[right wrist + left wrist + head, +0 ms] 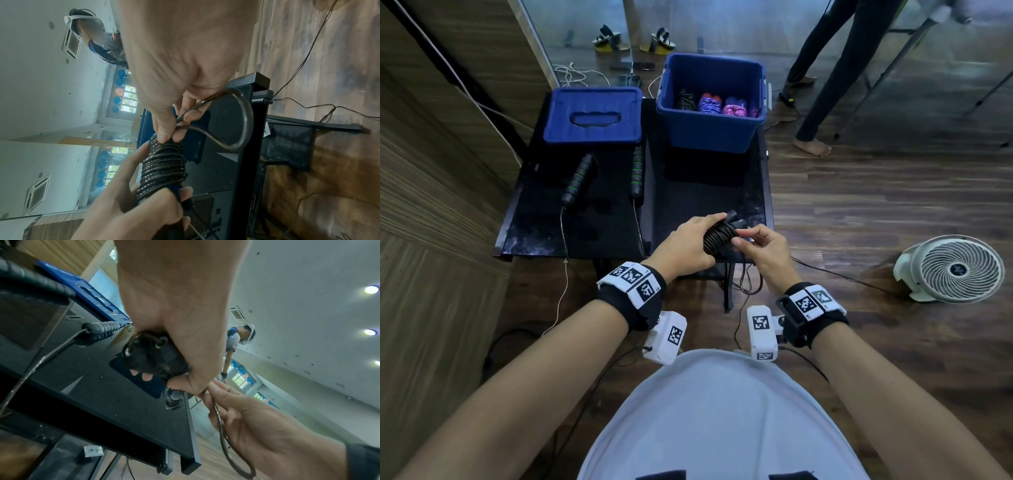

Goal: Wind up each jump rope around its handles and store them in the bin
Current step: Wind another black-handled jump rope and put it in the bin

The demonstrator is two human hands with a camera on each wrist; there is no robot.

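My left hand [690, 241] grips a black jump rope bundle [717, 236] whose cord is coiled tightly round its two handles [152, 353]. My right hand [758, 245] pinches the last loose loop of that cord [244, 120] beside the coil [164, 167]; a short loop hangs below the table edge [750, 281]. A second jump rope with black-and-green handles [578, 178] [637, 171] lies unwound on the black table [571, 236], its thin cord [565, 267] trailing off the front edge. The open blue bin [709, 133] at the back right holds several wound ropes [709, 104].
The blue bin lid [592, 114] lies flat at the back left of the table. A white floor fan [955, 269] stands on the wood floor to the right. A person's legs [822, 75] are near the bin's far right. Cables run across the floor.
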